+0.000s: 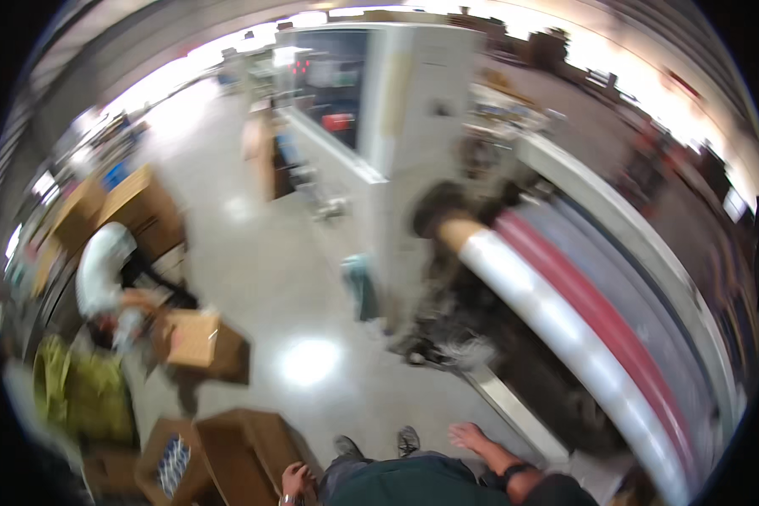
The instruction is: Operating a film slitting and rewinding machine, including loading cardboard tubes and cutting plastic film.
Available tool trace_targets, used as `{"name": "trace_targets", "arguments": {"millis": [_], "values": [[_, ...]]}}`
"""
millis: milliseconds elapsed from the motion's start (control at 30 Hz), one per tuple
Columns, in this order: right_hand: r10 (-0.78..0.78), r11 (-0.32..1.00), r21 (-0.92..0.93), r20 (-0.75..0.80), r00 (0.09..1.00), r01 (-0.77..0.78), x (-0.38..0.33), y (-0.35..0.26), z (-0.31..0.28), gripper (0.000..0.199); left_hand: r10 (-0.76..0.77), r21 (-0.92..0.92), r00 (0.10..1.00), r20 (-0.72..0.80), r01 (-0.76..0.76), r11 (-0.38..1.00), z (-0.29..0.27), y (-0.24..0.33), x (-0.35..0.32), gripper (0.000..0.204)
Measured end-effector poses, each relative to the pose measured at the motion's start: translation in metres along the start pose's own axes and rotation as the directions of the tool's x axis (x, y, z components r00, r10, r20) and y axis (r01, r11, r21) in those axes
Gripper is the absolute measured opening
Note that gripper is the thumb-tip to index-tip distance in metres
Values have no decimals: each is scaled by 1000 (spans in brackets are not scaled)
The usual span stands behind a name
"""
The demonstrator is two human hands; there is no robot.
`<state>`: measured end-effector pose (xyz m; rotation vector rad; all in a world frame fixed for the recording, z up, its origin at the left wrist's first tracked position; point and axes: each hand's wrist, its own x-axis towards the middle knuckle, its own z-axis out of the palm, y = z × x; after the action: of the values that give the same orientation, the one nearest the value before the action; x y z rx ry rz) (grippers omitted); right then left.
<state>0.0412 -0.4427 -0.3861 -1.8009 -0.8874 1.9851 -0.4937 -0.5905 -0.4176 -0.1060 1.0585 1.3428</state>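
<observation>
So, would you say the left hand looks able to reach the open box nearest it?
Probably yes: the left hand is close beside the box, and nothing visible blocks the way between them.

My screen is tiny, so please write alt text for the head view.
The person's right hand is open, seemingly empty, near a machine with a white roll and a red roll; the left hand hangs by an open cardboard box. At left, a co-worker bends toward another box.
</observation>
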Motion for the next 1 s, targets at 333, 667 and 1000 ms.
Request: {"name": "trace_targets", "arguments": {"millis": [333,667,1000], "values": [[240,966,194,-422,874,-171,-17,52,74,41,-21,874,876,482,-479,84,91,152,130,11],[31,987,148,-553,832,61,-52,25,170,37,-200,899,978,68,27,436,169,217,313,35],[374,683,730,-380,846,26,-36,85,174,42,-407,948,906,119,18,317,250,142,295,47]]}}
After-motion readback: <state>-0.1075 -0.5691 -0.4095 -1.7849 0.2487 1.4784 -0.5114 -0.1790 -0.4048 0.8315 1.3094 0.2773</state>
